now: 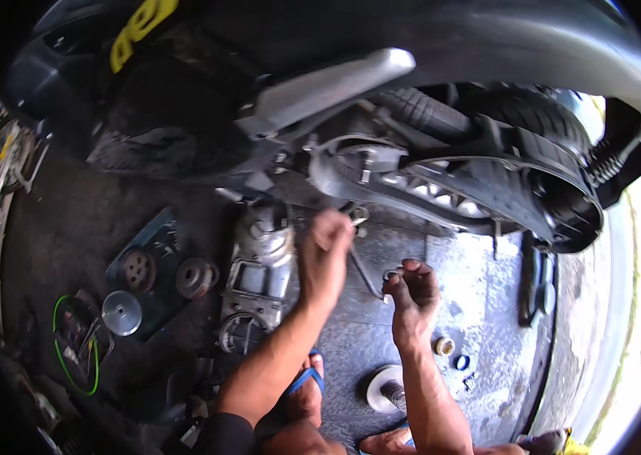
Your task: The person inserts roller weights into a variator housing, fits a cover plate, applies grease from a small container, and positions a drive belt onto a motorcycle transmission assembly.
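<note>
A scooter lies with its drive case open, showing a black belt [487,186] and the rear tyre [441,114]. My left hand [325,249] is raised to the underside of the open case and closed around the upper end of a thin bent metal wrench [364,274]. My right hand [411,292] is a little lower and to the right, pinching the wrench's lower end between its fingers. The tool's top tip is hidden by my left fingers.
A grey drive-case cover [256,280] lies left of my left arm. Two dark pulley parts [138,269] [197,277] and a silver disc [121,312] lie further left. A pulley with a shaft [387,388], a brass nut [444,346] and a blue ring [462,362] sit near my feet.
</note>
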`<move>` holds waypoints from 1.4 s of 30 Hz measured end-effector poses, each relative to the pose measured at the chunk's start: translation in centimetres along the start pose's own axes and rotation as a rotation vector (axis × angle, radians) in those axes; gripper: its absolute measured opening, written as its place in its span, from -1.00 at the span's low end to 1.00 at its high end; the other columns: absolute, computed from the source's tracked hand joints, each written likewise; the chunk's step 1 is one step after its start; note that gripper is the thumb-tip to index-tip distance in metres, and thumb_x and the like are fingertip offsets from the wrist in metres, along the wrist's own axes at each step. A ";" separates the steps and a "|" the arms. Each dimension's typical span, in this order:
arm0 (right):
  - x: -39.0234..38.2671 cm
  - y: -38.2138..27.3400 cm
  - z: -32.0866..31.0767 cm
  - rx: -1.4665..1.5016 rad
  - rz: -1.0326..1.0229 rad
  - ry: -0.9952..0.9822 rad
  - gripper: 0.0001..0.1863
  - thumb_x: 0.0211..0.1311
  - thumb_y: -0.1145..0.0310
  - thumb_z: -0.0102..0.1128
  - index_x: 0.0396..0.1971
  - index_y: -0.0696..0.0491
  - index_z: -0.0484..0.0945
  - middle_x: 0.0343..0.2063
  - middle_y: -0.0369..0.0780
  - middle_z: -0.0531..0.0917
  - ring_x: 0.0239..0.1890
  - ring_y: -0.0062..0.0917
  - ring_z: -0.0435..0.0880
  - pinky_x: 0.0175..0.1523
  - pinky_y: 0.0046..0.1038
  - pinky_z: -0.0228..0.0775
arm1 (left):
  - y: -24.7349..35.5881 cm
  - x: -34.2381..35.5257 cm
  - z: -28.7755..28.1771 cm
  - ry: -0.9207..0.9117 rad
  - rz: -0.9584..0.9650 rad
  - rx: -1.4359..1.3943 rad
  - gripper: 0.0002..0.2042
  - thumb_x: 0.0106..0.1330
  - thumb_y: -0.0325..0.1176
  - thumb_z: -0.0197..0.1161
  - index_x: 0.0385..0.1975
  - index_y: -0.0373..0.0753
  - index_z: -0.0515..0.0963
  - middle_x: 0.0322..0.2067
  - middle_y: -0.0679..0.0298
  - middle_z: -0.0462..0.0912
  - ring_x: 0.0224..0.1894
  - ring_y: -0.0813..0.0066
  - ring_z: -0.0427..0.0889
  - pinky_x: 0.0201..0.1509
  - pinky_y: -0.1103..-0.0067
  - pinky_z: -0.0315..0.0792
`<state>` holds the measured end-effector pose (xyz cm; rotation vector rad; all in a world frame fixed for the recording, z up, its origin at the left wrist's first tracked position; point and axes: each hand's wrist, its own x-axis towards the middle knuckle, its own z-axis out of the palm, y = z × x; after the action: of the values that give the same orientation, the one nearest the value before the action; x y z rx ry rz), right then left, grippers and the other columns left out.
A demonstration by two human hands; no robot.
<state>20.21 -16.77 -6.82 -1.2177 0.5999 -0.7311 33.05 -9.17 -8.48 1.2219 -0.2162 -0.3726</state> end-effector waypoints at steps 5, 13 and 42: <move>-1.4 1.3 -5.5 -0.142 0.193 0.098 -0.85 0.22 0.55 0.14 -0.23 0.15 0.42 -0.45 -0.28 0.56 -0.44 -0.63 0.55 -0.28 -0.56 0.45 | 2.2 7.8 5.0 0.353 -0.437 -0.203 -0.08 -0.04 0.29 0.32 0.18 -0.33 0.26 0.13 0.04 0.21 0.13 0.19 0.24 0.20 0.33 0.17; -10.4 4.8 -12.6 -0.139 0.379 0.232 -0.82 0.18 0.56 0.16 -0.22 0.15 0.42 -0.42 -0.25 0.59 -0.44 -0.57 0.57 -0.31 -0.53 0.47 | 3.4 6.7 6.3 0.231 -0.509 -0.324 -0.26 -0.02 0.07 0.35 0.11 -0.26 0.32 -0.03 0.09 0.32 -0.04 0.22 0.37 0.16 0.32 0.27; -14.2 2.5 -16.6 -0.291 -0.079 0.338 -0.74 0.12 0.42 0.24 -0.21 0.22 0.53 -0.34 -0.11 0.65 -0.25 -0.41 0.61 -0.07 -0.42 0.43 | 31.5 -5.4 56.5 0.101 0.758 1.153 0.01 -0.05 0.43 0.15 0.25 -0.30 0.20 0.23 -0.05 0.23 0.26 0.05 0.19 0.35 0.22 -0.03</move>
<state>-0.88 -15.55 -12.99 -1.4021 0.9668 -0.9493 12.98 -47.21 40.21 2.1356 -0.8476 0.5755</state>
